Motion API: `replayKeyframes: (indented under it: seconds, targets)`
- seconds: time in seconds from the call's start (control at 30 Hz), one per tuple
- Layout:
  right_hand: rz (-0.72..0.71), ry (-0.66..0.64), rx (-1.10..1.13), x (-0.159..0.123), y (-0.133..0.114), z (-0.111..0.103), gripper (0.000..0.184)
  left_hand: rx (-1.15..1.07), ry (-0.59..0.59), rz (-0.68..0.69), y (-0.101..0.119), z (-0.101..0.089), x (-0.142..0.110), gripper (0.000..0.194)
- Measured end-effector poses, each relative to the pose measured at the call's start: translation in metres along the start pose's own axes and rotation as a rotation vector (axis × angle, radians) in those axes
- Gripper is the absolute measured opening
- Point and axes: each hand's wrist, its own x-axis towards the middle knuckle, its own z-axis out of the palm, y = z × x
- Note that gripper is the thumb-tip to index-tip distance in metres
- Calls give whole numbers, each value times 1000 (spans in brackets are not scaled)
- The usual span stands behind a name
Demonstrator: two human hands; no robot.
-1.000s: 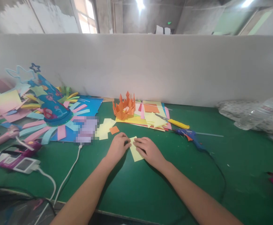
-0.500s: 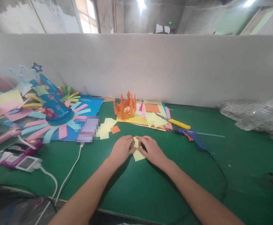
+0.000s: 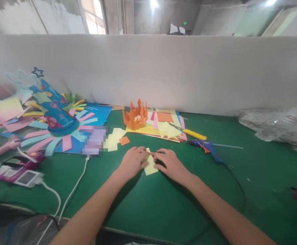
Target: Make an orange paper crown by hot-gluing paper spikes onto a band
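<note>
A small piece of pale yellow paper [image 3: 151, 167] lies on the green table between my two hands, its lower part showing. My left hand [image 3: 135, 161] is closed on its left side, fingers curled over the upper part. From the right, my right hand [image 3: 169, 162] presses the paper's upper right edge with bent fingers, the thumb near its side. The fingertips partly hide the folded top. Beyond my hands stand an orange folded-paper crown [image 3: 135, 117] and a loose orange paper square [image 3: 124, 140], beside several pale yellow sheets [image 3: 113, 140].
Right of the papers lie a yellow-handled utility knife [image 3: 194, 134] and a blue glue gun [image 3: 209, 149] with its cord. At left are a blue decorated cone hat [image 3: 59, 114], a blurred phone-like item [image 3: 94, 140] and a power strip [image 3: 23, 177]. A plastic bottle [image 3: 286, 120] lies far right.
My right hand has shifted slightly right and its fingers have loosened, so more of the yellow paper shows. My left hand stays on the paper. The view has moved slightly.
</note>
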Motion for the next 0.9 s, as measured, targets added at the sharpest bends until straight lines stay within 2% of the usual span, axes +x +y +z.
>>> replayKeyframes:
  seconds: [0.23,0.43,0.67,0.9]
  targets:
    - [-142,24,-40,-11,0,-4,15,-120,33,18,0,2,-1,20]
    - [-227,-14,-63,-33,0,-7,19,30,2,67,0,4,0,30]
    - [-222,-55,25,-37,-6,-14,18,47,22,-39,3,9,-2,41]
    - [-233,-13,41,-35,-11,1,20,136,-21,-96,10,5,-4,48]
